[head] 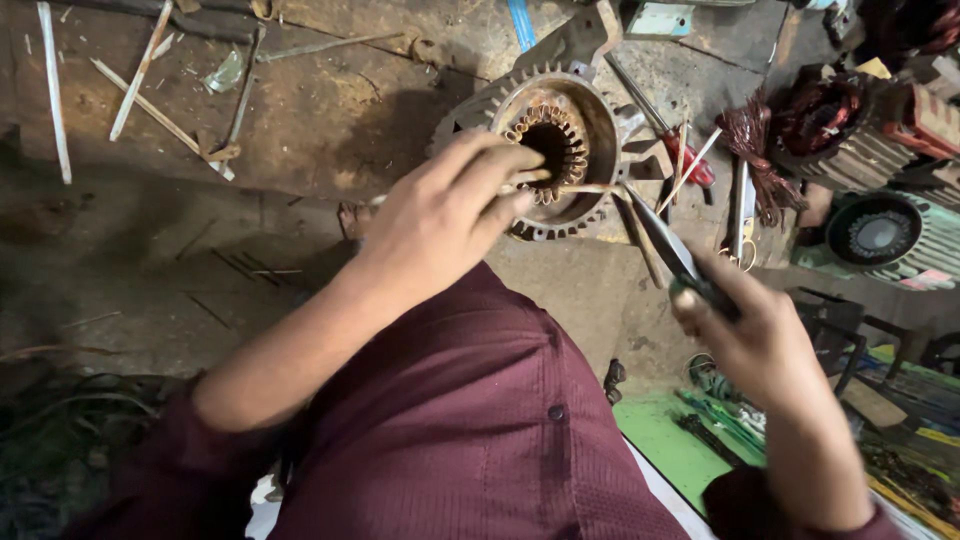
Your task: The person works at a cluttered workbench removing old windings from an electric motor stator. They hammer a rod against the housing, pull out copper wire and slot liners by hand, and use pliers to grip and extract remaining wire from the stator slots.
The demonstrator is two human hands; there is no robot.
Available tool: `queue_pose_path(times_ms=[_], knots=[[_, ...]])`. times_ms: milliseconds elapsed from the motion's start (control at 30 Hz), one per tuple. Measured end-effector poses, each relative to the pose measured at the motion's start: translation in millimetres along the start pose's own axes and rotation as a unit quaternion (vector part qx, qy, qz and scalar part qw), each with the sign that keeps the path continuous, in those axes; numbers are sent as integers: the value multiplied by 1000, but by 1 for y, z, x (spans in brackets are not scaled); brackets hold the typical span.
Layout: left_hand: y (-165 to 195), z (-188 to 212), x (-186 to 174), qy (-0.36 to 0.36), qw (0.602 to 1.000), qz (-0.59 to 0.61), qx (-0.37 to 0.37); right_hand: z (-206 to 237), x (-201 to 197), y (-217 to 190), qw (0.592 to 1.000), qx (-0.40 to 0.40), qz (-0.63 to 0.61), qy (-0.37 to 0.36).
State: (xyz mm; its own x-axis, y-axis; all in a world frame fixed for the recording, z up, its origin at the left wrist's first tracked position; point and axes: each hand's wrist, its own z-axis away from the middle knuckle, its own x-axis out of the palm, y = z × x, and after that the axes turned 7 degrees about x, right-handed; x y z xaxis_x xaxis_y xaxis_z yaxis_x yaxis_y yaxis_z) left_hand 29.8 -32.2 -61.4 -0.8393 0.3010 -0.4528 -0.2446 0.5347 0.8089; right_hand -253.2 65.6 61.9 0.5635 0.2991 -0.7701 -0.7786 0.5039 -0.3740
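Head view: I am pinching a thin strip [585,188] in my left hand [440,215] over the motor housing [560,140] on the floor, my right hand [755,330] clenching scissors [668,248]. Blades closing carelessly could nick the copper windings [548,140].

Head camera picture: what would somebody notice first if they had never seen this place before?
Right in the middle at the top sits a round finned motor housing with a ring of copper slots inside. The left hand holds a thin stick across its opening, and the right hand grips dark scissors pointed at that stick. Off to the right lies a bundle of reddish copper wire beside a red-handled screwdriver.
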Motion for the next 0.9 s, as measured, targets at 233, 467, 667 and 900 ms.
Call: queue_pose_path(times_ms=[233, 467, 667, 900], knots=[[14, -21, 11, 14, 981, -43, 186, 53, 22, -22, 978, -167, 27, 124], [8, -4, -104, 200, 978, 49, 29, 48, 20, -52, 963, -135, 157, 171], [-15, 31, -120, 114, 974, -48, -187, 18, 34, -43, 900, -204, 337, 184], [-24, 61, -62, 64, 976, -1, -206, 10, 12, -53, 827, -222, 486, 176]])
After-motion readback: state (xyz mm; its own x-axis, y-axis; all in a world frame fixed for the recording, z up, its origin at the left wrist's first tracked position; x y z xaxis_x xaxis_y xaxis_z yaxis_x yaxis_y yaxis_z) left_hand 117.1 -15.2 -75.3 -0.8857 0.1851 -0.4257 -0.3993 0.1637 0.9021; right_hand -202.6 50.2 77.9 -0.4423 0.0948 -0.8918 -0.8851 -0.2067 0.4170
